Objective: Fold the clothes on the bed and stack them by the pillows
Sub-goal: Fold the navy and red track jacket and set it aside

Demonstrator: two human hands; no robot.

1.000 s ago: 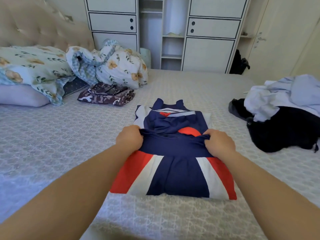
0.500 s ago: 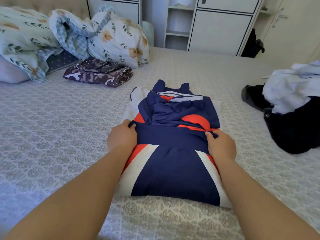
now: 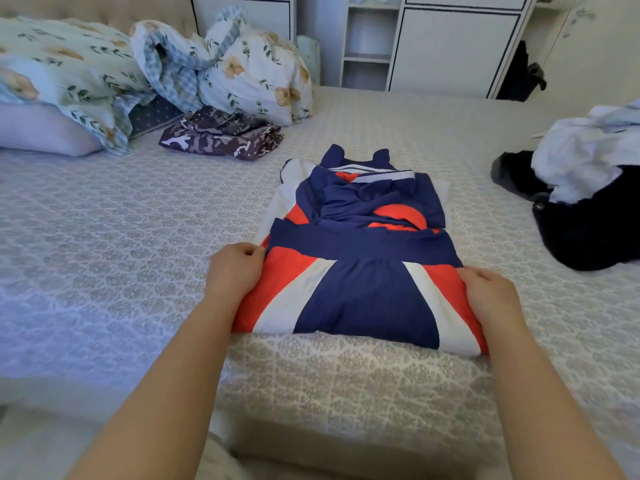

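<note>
The navy, red and white garment point(image 3: 360, 258) lies partly folded in the middle of the bed point(image 3: 104, 254), its near half doubled over into a flat panel with diagonal white and red stripes, its navy straps pointing toward the wardrobe point(image 3: 450, 46). The left hand point(image 3: 235, 271) grips its left edge with curled fingers; the right hand point(image 3: 491, 299) clutches its right edge likewise. A folded patterned purple piece point(image 3: 221, 136) sits by the floral pillows point(image 3: 256, 71). An unfolded heap of dark and white clothes point(image 3: 588, 188) lies at the right.
</note>
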